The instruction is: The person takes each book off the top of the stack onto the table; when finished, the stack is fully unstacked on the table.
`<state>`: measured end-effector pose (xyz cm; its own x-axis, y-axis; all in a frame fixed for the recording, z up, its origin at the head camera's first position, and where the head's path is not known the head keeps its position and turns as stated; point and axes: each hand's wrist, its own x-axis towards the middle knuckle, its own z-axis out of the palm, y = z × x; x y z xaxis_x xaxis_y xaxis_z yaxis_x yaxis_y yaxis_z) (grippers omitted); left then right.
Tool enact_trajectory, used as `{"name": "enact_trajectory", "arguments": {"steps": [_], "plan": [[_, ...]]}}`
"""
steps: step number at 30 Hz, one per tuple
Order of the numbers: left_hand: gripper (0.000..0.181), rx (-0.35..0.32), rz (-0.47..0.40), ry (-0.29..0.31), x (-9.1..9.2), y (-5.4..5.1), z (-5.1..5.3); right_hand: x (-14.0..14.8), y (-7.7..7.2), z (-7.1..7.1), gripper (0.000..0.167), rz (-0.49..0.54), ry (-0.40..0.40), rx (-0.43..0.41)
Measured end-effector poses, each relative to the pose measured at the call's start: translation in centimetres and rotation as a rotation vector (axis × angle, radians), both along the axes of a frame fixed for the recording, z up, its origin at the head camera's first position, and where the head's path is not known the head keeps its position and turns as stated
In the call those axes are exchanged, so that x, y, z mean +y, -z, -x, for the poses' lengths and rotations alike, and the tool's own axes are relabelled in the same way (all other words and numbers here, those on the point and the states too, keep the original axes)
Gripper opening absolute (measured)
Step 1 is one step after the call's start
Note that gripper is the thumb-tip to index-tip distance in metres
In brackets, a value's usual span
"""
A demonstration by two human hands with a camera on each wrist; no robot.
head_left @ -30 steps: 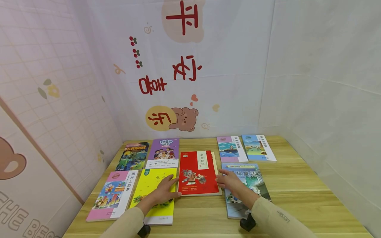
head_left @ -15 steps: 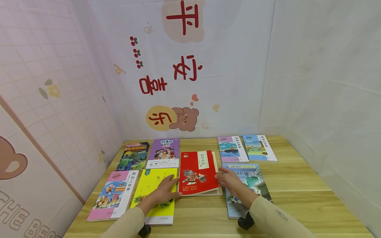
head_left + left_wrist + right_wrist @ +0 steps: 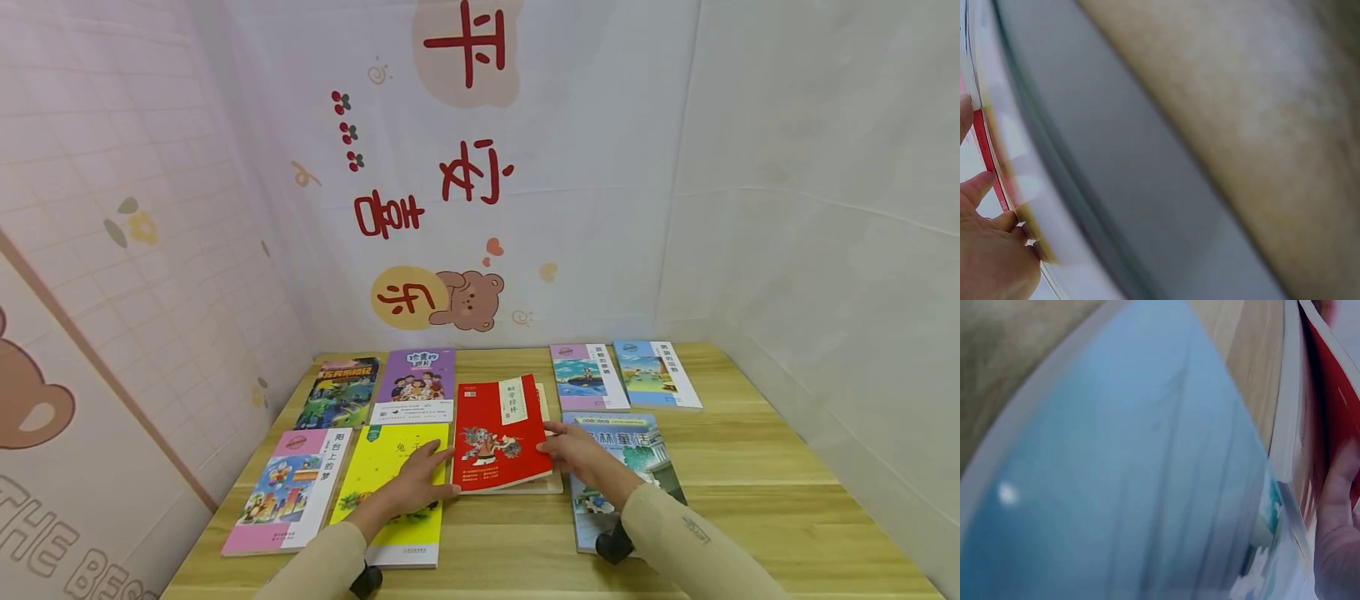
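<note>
A red book (image 3: 491, 433) lies over another book (image 3: 556, 484) whose pale edge shows at its right and front. My right hand (image 3: 588, 457) pinches the red book's right edge, which is raised. In the right wrist view, a dark gap separates the red book (image 3: 1335, 394) from the one below, with my right hand (image 3: 1338, 534) at its edge. At the red book's left side, my left hand (image 3: 411, 485) touches the edge with spread fingers, above a yellow book (image 3: 401, 533). The left wrist view shows fingers against the red spine (image 3: 986, 147).
A blue-green book (image 3: 648, 458) lies under my right forearm. Behind it are a pink-white book (image 3: 581, 375) and a blue-white book (image 3: 652, 367). To the left lie a purple book (image 3: 416, 383), a dark green book (image 3: 337, 396) and a pink book (image 3: 288, 492). Walls (image 3: 585, 208) enclose the wooden table (image 3: 757, 500).
The red book's right edge has risen and shifted left, baring more of the book below. My right hand moved slightly left with it, while my left hand stayed at the left edge.
</note>
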<state>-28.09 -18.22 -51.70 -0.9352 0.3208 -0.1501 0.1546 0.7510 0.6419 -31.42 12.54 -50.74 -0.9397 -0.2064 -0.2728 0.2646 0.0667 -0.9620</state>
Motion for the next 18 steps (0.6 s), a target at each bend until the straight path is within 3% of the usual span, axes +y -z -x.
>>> {"name": "enact_trajectory", "arguments": {"steps": [6, 18], "plan": [[0.079, 0.003, 0.006, 0.006, -0.05, 0.01, 0.05, -0.24, 0.36, 0.16, 0.068, -0.045, 0.013, -0.011], [0.075, 0.007, 0.013, 0.030, -0.21, 0.14, 0.11, 0.19, 0.30, -0.06, 0.065, -0.012, 0.054, 0.063]]}}
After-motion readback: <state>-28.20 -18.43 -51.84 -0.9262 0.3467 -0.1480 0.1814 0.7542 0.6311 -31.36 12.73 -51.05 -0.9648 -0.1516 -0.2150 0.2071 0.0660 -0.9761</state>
